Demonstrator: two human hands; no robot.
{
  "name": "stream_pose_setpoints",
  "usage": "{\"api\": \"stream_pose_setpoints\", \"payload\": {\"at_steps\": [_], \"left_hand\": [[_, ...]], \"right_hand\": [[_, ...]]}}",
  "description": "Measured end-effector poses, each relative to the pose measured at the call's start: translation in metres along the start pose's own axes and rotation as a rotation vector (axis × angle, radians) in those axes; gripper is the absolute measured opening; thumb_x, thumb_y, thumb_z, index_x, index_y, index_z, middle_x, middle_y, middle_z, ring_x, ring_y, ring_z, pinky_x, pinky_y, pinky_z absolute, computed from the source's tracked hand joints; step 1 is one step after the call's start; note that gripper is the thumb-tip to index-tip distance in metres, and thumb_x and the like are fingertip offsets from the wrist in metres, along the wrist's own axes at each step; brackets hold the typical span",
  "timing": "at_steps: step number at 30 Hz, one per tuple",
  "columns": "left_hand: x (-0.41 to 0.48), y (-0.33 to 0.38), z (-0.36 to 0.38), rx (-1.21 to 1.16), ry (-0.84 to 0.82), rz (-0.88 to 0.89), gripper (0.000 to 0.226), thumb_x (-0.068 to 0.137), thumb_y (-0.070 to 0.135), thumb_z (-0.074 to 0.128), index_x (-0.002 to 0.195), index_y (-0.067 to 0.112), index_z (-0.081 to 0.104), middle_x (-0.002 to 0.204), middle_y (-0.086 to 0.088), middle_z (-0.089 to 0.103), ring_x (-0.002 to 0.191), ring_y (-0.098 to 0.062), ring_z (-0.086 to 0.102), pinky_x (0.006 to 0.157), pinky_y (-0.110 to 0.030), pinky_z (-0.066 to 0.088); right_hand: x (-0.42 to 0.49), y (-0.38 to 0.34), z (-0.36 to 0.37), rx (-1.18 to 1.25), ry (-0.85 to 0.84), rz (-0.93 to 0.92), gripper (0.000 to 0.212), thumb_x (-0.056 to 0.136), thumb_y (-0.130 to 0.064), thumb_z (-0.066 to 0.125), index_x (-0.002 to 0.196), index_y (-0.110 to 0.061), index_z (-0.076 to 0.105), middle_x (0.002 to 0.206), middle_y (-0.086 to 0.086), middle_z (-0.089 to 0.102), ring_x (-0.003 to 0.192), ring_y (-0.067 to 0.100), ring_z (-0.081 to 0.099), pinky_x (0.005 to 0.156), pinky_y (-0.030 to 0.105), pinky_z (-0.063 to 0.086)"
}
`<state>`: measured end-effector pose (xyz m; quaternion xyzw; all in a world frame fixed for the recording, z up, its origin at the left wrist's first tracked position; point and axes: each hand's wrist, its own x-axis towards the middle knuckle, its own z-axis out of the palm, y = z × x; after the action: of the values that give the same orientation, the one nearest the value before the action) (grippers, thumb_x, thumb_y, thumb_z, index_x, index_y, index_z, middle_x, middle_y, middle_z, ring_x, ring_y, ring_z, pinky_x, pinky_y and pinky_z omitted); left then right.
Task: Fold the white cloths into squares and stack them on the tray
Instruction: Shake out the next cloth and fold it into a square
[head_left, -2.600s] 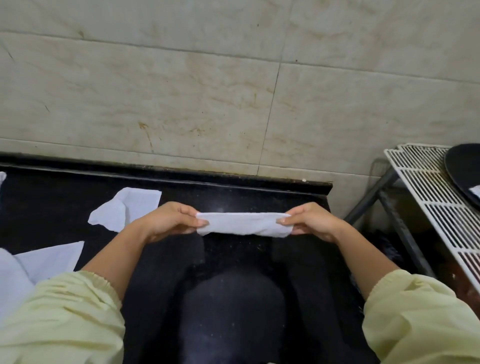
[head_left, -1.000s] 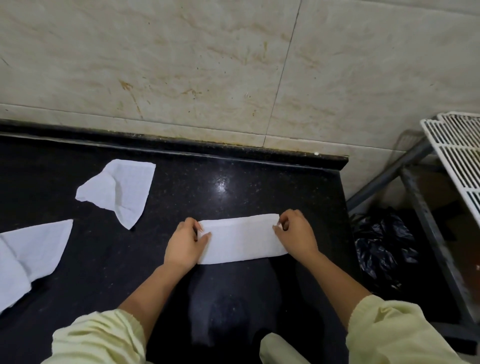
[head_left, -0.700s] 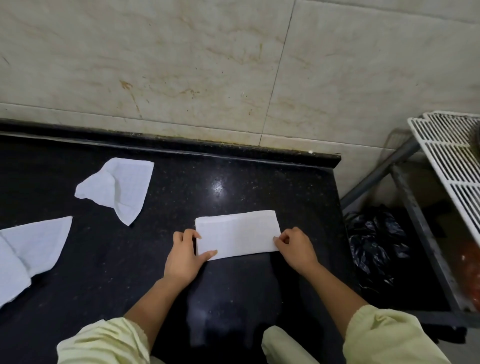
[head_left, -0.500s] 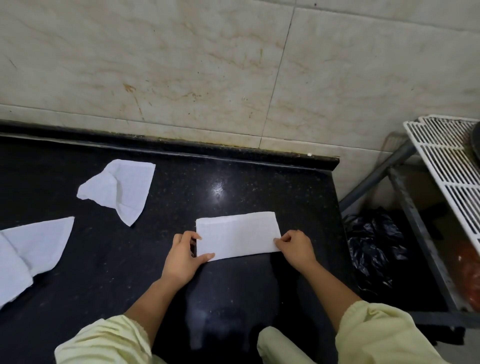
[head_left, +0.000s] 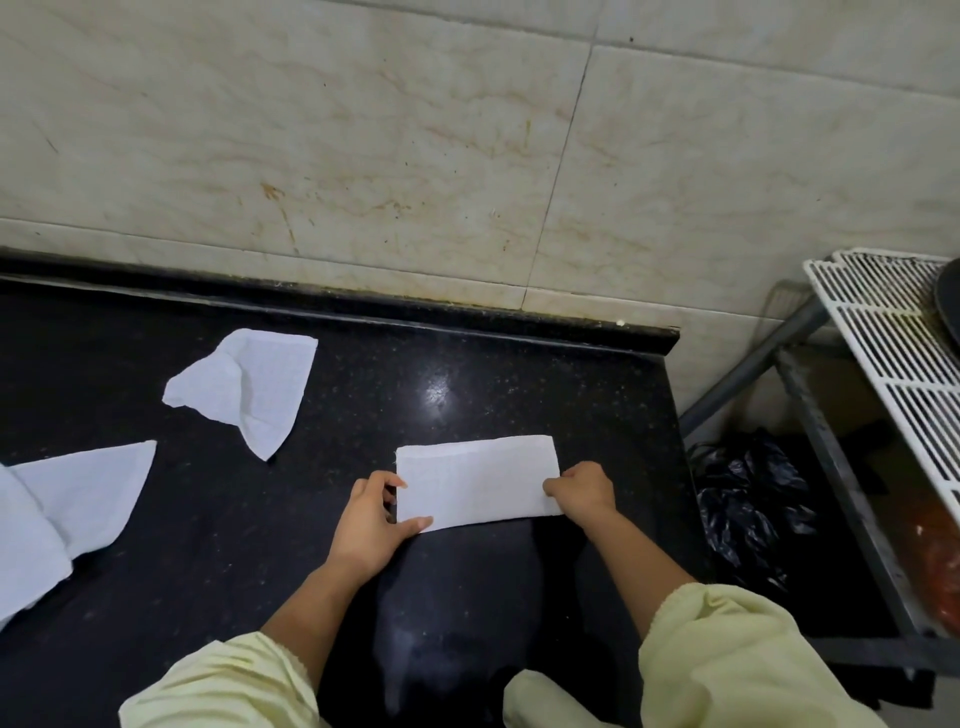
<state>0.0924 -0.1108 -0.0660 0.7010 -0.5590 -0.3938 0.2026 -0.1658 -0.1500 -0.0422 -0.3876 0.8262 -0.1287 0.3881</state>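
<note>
Black counter (head_left: 467, 384), right edge near: left hand (head_left: 371, 519) and right hand (head_left: 584, 491) pinch folded cloth (head_left: 478, 480)

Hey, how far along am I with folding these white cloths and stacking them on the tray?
Done: the middle cloth lies on the black counter folded into a long rectangle, not yet a square. In hand: the left hand and right hand hold its two ends, likely for the next fold. Left: a crumpled cloth and more loose cloths at the left wait unfolded; no stack on a tray shows.
</note>
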Motion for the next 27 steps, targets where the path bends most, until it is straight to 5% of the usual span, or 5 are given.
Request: {"api": "stream_pose_setpoints", "payload": {"at_steps": [6,13,16,22,27], "left_hand": [[0.008,-0.001,-0.009,-0.046,-0.085,0.008,0.052,0.067,0.023,0.087,0.107,0.023,0.053,0.1,-0.001,0.048,0.072,-0.011,0.052,0.065,-0.013,0.041],[0.011,-0.008,-0.008,-0.113,-0.081,-0.001,0.038,0.075,0.02,0.08,0.105,0.023,0.057,0.098,-0.003,0.051,0.073,-0.013,0.054,0.07,-0.017,0.045],[0.013,-0.013,-0.008,-0.156,-0.07,-0.011,0.029,0.083,0.014,0.07,0.106,0.025,0.058,0.097,-0.009,0.054,0.072,-0.015,0.055,0.073,-0.025,0.05],[0.012,-0.015,-0.006,-0.14,-0.064,0.024,0.037,0.079,0.007,0.07,0.109,0.024,0.056,0.096,-0.005,0.053,0.067,-0.01,0.05,0.066,-0.014,0.042],[0.014,-0.015,-0.007,-0.163,-0.071,0.034,0.037,0.08,0.006,0.07,0.11,0.024,0.057,0.095,-0.005,0.052,0.066,-0.009,0.05,0.065,-0.013,0.043]], "right_hand": [[-0.005,0.0,0.003,0.144,0.016,-0.025,0.019,0.08,-0.015,0.064,0.094,-0.007,0.056,0.089,0.005,0.057,0.082,0.02,0.055,0.065,0.03,0.044],[-0.012,-0.007,-0.009,0.575,-0.05,0.125,0.007,0.084,-0.007,0.065,0.085,-0.003,0.059,0.077,0.005,0.056,0.069,0.015,0.05,0.058,0.028,0.042],[-0.014,-0.009,-0.01,0.567,-0.039,0.063,0.009,0.083,-0.006,0.066,0.091,-0.003,0.066,0.084,0.005,0.062,0.075,0.015,0.054,0.06,0.027,0.045],[-0.027,-0.025,0.001,0.518,-0.089,-0.152,0.012,0.082,-0.005,0.069,0.094,-0.006,0.066,0.089,0.008,0.069,0.077,0.016,0.062,0.06,0.025,0.047],[-0.04,-0.046,0.029,0.401,-0.126,-0.295,0.011,0.08,-0.006,0.073,0.087,-0.009,0.065,0.087,0.008,0.07,0.082,0.018,0.066,0.077,0.034,0.054]]}}
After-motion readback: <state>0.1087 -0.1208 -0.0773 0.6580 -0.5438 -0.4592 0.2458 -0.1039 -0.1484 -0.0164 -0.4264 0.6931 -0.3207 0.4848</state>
